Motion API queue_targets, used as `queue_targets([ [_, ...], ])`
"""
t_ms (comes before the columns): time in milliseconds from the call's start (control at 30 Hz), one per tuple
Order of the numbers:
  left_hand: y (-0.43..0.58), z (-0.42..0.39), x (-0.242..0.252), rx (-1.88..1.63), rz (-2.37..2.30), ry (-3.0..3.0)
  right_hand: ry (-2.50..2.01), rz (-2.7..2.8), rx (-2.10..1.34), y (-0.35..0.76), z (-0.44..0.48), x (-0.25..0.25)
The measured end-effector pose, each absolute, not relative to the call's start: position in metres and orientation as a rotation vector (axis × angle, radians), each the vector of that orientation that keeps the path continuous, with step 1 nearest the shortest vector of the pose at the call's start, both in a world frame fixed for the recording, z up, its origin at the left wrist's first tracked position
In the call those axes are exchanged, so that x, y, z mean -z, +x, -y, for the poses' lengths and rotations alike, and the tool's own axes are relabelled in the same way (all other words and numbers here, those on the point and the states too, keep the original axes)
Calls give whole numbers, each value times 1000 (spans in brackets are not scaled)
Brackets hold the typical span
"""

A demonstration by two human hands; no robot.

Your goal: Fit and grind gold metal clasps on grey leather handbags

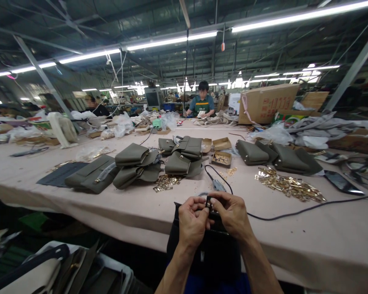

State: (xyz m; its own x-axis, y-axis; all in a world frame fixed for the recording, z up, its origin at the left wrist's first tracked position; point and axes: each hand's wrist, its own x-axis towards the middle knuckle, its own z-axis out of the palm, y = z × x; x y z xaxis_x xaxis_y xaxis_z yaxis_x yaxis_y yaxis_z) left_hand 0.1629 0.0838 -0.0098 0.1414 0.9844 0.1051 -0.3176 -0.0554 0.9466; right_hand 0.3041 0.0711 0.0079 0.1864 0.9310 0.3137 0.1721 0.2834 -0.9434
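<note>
My left hand (192, 220) and my right hand (229, 214) meet at the near edge of the table (110, 208), fingers pinched together on a small dark buckle-like fitting (208, 202). Under them a black bag (213, 249) hangs over the table's edge towards me. The fitting seems to sit at the top of that bag; how it is fixed is hidden by my fingers. Just beyond my hands lies a grey hand tool (218, 185) with a black cable (294, 212).
Olive-grey bags lie in heaps at centre (135, 165), (184, 155) and right (278, 157). Gold metal fittings (289, 185) are scattered, and small boxes (221, 151) hold more. A cardboard carton (268, 102) stands at the back right. A person (202, 102) sits at the far end.
</note>
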Motion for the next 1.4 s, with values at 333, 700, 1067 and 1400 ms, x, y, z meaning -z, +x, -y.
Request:
queue_targets([
  [333, 163, -76, 12, -1257, -901, 1092, -1205, 1249, -764, 300, -72, -8],
  [700, 161, -74, 8, -1249, -937, 1064, -1117, 1318, -860, 305, -67, -12],
  [1067, 156, -53, -14, -1277, -1044, 1650, -1165, 1319, -719, 293, -63, -17],
  [1400, 163, -53, -13, -1316, -1302, 1582, -1297, 1444, -759, 290, -79, -28],
])
